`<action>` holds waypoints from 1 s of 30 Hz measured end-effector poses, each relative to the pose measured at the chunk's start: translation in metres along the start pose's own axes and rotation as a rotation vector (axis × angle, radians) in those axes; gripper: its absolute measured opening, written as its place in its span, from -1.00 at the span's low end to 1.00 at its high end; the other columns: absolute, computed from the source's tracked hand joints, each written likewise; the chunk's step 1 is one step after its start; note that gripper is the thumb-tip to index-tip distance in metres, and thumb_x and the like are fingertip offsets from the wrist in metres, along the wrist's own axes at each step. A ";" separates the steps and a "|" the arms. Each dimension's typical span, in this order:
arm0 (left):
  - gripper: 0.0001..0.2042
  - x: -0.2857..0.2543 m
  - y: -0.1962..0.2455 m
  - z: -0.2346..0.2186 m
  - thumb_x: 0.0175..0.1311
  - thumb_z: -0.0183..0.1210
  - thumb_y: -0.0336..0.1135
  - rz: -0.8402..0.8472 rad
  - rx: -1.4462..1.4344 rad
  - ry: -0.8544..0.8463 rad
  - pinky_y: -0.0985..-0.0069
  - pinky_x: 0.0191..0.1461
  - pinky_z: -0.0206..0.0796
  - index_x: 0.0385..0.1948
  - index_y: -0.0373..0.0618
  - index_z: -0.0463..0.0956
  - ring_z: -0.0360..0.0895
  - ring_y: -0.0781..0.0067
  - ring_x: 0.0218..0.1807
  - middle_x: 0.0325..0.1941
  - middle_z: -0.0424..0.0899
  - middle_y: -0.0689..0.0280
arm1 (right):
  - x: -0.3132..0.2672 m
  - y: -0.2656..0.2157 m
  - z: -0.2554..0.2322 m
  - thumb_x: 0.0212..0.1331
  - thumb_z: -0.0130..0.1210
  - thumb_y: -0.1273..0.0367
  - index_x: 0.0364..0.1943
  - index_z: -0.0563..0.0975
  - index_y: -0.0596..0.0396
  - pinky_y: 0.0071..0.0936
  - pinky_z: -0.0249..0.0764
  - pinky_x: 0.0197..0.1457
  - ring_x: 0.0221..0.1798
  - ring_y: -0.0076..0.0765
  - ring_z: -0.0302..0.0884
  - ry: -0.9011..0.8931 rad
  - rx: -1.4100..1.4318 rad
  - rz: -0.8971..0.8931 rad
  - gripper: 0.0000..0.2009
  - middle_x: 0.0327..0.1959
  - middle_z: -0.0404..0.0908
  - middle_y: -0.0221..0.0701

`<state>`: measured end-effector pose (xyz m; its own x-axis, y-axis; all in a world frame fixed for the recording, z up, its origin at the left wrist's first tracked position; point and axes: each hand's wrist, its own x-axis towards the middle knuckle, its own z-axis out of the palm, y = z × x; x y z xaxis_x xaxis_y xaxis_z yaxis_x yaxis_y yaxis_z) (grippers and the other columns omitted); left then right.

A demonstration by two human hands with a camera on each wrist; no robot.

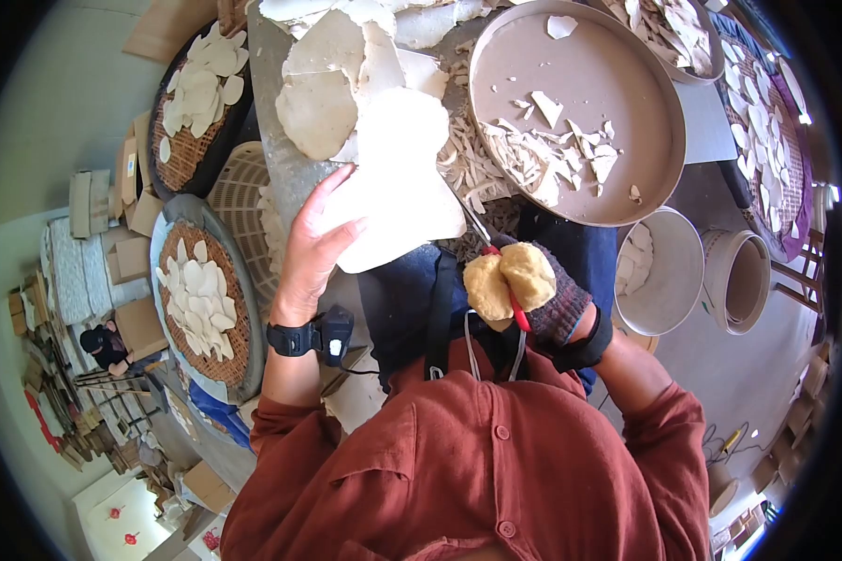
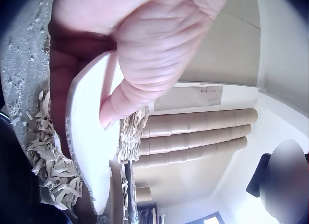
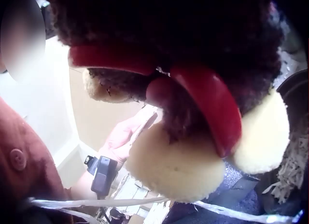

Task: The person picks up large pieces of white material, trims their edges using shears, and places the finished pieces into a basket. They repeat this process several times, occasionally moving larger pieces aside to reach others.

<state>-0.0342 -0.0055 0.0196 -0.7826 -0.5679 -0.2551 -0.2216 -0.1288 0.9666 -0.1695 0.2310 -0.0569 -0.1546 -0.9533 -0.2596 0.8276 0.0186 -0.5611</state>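
Observation:
My bare left hand pinches a thin, stiff white sheet at its left edge. In the left wrist view the thumb lies on the sheet's face, with the fingers behind it. My right hand, in a dark knitted glove, grips red-handled scissors. Yellow foam pads are wrapped about the handles. The scissor blades point up toward the sheet's right edge and overlap it in the head view. In the right wrist view the red handle loops curve round the gloved fingers.
A large round tray holds pale offcuts, and more trimmings lie beside it. Larger pale sheets are stacked on the table. White ovals fill woven trays at left. A white bucket stands at right.

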 end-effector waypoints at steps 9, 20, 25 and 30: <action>-0.78 0.001 -0.003 -0.048 0.04 0.15 -0.58 0.203 0.163 -0.175 0.44 0.24 0.15 -0.24 -0.17 0.58 0.37 0.40 0.14 0.15 0.44 0.23 | -0.003 0.000 -0.018 0.19 -0.03 0.47 -0.18 0.49 0.26 -0.53 0.45 -0.05 -0.14 -0.39 0.55 -0.266 0.239 0.052 -0.83 -0.18 0.58 -0.29; -0.88 0.020 -0.002 -0.054 -0.08 0.27 -0.51 0.692 0.517 0.084 0.29 0.37 0.04 -0.51 0.00 0.67 0.10 0.10 0.37 0.39 0.10 0.17 | -0.024 0.015 -0.021 0.21 0.04 0.38 0.16 0.35 0.07 -0.46 0.08 0.36 0.25 -0.42 0.29 -0.374 0.732 0.328 -0.60 0.19 0.38 -0.34; -0.88 0.016 0.001 -0.050 -0.08 0.27 -0.51 0.616 0.465 0.060 0.34 0.35 0.08 -0.50 -0.01 0.68 0.17 0.18 0.33 0.36 0.16 0.16 | -0.033 -0.002 -0.015 0.19 0.06 0.37 0.16 0.35 0.06 -0.45 0.11 0.34 0.25 -0.37 0.30 -0.301 -0.396 0.110 -0.58 0.18 0.39 -0.32; -0.87 0.018 0.000 -0.051 -0.11 0.29 -0.50 0.685 0.551 0.044 0.33 0.39 -0.02 -0.50 -0.01 0.68 0.10 0.15 0.38 0.33 0.23 0.14 | -0.018 0.021 -0.029 0.14 0.11 0.37 0.02 0.43 0.10 -0.40 0.28 0.21 0.11 -0.29 0.42 -0.388 -0.602 -0.094 -0.66 0.02 0.50 -0.30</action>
<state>-0.0189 -0.0573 0.0162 -0.8255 -0.4089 0.3890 0.0306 0.6558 0.7543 -0.1653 0.2578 -0.0870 0.0847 -0.9953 0.0463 0.3617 -0.0126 -0.9322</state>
